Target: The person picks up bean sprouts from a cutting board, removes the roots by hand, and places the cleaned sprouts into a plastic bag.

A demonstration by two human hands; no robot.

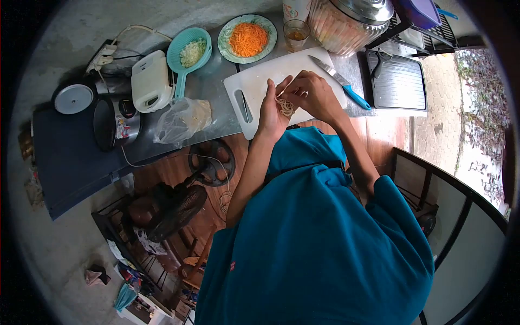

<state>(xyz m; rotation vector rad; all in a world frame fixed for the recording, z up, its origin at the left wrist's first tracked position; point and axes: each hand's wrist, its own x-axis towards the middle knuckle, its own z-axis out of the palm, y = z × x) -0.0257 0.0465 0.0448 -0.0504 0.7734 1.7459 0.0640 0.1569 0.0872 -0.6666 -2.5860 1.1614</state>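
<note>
Over the front edge of the white cutting board (pixel 249 81), my left hand (pixel 272 112) cradles a small tangle of thin beige strands (pixel 286 106). My right hand (pixel 314 95) is beside it, fingers pinched together at the top of the tangle. On the board's right side lies a knife (pixel 355 96) with a blue handle, its blade pointing to the back left. Behind the board stands a plate (pixel 222 49) with shredded orange food (pixel 248 39). A teal strainer (pixel 174 56) holding pale chopped pieces (pixel 193 52) is further left.
A plastic bag (pixel 176 125) lies left of the board, with a white appliance (pixel 150 82) behind it. A glass (pixel 296 33) and a large ribbed jar (pixel 342 27) stand at the back. A dark ridged tray (pixel 398 81) is at the right.
</note>
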